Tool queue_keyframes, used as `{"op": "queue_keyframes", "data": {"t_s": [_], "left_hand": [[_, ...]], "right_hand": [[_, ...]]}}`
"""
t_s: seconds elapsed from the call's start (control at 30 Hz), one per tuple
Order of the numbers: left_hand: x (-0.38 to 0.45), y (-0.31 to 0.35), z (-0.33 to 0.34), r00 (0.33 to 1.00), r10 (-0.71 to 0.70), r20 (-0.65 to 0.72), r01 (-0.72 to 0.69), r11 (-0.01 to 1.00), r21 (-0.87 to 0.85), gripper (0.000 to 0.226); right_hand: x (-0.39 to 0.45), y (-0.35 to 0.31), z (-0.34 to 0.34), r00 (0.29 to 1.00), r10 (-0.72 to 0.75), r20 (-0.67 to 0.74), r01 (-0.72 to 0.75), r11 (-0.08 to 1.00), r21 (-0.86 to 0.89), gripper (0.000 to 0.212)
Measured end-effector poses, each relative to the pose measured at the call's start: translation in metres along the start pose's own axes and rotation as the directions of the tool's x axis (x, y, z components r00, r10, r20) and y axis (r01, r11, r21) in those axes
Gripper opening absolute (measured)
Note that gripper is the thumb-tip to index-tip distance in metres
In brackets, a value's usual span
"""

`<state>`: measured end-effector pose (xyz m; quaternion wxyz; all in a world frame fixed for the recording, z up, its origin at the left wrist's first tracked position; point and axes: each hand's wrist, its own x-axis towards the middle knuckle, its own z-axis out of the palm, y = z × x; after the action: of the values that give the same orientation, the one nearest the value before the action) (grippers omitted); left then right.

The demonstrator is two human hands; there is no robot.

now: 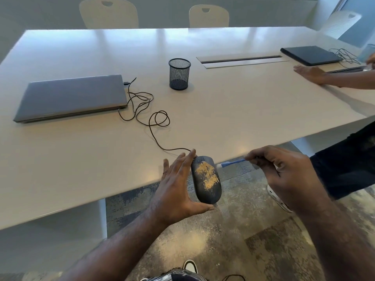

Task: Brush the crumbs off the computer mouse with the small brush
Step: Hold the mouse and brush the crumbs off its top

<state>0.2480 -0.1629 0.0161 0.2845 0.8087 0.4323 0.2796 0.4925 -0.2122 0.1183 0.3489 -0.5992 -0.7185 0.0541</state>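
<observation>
A dark wired computer mouse (207,189) is held out past the table's near edge, over the floor. Tan crumbs (208,174) cover its top. My left hand (178,189) grips the mouse by its left side, thumb under the rear end. My right hand (284,175) pinches a small blue brush (231,162) by its handle. The brush's pale tip points left and sits just to the right of the mouse's front, a little apart from it.
The mouse cable (150,118) loops across the white table (243,110) to a closed grey laptop (73,96). A black mesh pen cup (179,74) stands mid-table. Another person's hand (310,74) and a dark laptop (310,54) are at the right. Chairs stand behind.
</observation>
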Motion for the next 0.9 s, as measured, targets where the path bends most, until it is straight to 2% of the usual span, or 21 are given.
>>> {"op": "queue_keyframes", "data": {"t_s": [0.1, 0.27, 0.43, 0.63, 0.83, 0.9], "left_hand": [[-0.0007, 0.0004, 0.0017, 1.000, 0.002, 0.001, -0.002, 1.000, -0.002, 0.133], [-0.0003, 0.0016, 0.0013, 1.000, -0.004, 0.004, 0.004, 1.000, 0.002, 0.133], [0.0006, 0.0017, 0.0007, 1.000, -0.010, 0.010, 0.010, 1.000, 0.005, 0.134], [0.0044, 0.0022, 0.0002, 1.000, -0.015, 0.007, 0.015, 1.000, -0.007, 0.133], [0.0062, 0.0014, -0.0016, 1.000, -0.020, 0.013, 0.020, 1.000, -0.006, 0.133], [0.0074, 0.0016, -0.0021, 1.000, -0.023, 0.008, 0.023, 1.000, -0.009, 0.134]], "right_hand": [[0.0003, -0.0046, 0.0016, 0.999, -0.027, -0.017, 0.027, 0.999, 0.023, 0.023], [-0.0023, -0.0036, 0.0011, 0.998, -0.013, 0.069, 0.014, 1.000, -0.016, 0.024], [0.0003, -0.0051, -0.0009, 1.000, -0.026, -0.013, 0.026, 1.000, 0.001, 0.021], [0.0004, -0.0072, 0.0043, 0.997, -0.028, 0.074, 0.029, 0.999, -0.015, 0.025], [0.0008, -0.0069, -0.0012, 1.000, -0.031, -0.005, 0.031, 1.000, 0.003, 0.020], [0.0005, -0.0096, 0.0003, 0.999, -0.051, 0.020, 0.051, 0.999, 0.001, 0.021]]}}
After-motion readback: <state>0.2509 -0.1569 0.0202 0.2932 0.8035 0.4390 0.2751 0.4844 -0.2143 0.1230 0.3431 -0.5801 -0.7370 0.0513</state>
